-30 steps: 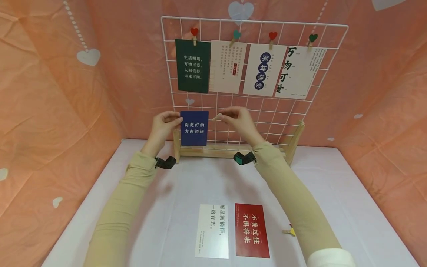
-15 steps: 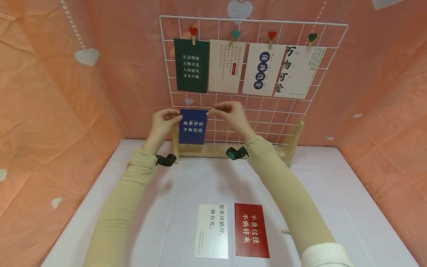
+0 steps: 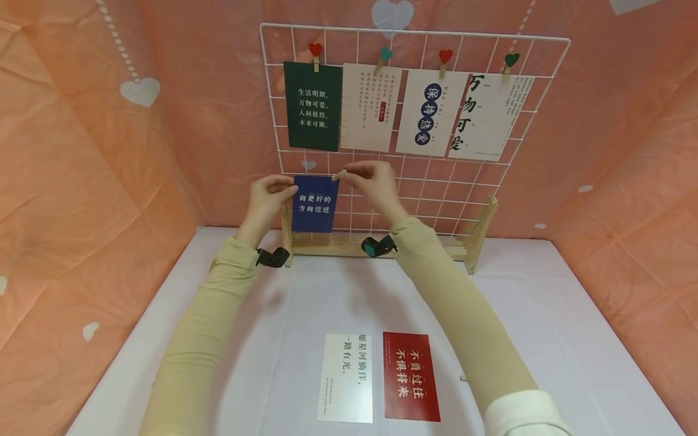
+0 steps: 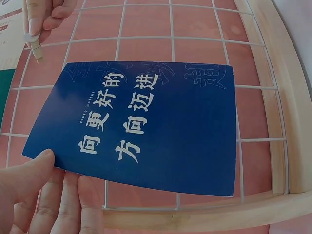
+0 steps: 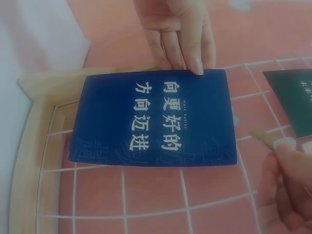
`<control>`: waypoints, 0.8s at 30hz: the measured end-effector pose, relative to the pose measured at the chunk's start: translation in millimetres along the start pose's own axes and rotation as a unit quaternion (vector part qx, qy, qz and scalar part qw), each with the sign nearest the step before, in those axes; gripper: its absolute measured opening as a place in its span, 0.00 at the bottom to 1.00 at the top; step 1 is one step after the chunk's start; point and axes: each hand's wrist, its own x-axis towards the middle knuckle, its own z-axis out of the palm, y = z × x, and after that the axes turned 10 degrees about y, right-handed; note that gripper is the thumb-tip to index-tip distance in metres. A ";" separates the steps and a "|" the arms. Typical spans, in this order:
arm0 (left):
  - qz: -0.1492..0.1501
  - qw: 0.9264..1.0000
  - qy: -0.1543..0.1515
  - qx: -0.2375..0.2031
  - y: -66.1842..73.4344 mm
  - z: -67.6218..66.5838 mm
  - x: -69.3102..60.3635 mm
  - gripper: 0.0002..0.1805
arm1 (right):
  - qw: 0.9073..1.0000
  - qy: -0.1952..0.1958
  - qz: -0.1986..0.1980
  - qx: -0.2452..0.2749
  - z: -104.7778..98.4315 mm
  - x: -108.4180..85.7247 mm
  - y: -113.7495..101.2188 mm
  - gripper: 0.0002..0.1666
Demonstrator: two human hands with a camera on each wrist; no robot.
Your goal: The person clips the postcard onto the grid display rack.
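My left hand point(image 3: 265, 203) pinches a dark blue card point(image 3: 314, 204) by its upper left edge, thumb in front. The card stands upright before the lower part of a white wire grid point(image 3: 436, 188), its white lettering facing me. My right hand point(image 3: 376, 184) pinches a small wooden clothespin point(image 3: 339, 175) with a pale head, close to the card's top right corner. In the left wrist view, a small gap parts the clothespin point(image 4: 36, 50) from the blue card point(image 4: 165, 126). The right wrist view shows the clothespin point(image 5: 263, 138) just beyond the card's top edge.
Heart clothespins hold a green card point(image 3: 312, 136) and several pale cards along the grid's top. Wooden feet point(image 3: 482, 233) support the grid. On the white table point(image 3: 272, 363) lie a white card point(image 3: 345, 387) and a red card point(image 3: 403, 406). My right sleeve partly hides another clothespin point(image 3: 463, 379).
My right hand has moved left and slightly up, bringing the clothespin from right of the blue card to its top right corner. My left hand has raised the card slightly.
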 end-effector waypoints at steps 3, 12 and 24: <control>0.000 1.000 0.006 0.008 -0.5 0.5 1.4 0.15 | 1.000 0.015 0.002 0.003 3.2 0.9 1.7 0.12; 0.003 1.000 0.008 -0.008 -2.7 1.7 4.2 0.15 | 0.999 0.030 -0.029 -0.030 12.5 2.4 1.4 0.11; 0.003 1.000 0.012 -0.004 -3.6 4.0 4.9 0.13 | 0.994 0.055 -0.069 -0.060 26.6 8.0 2.1 0.08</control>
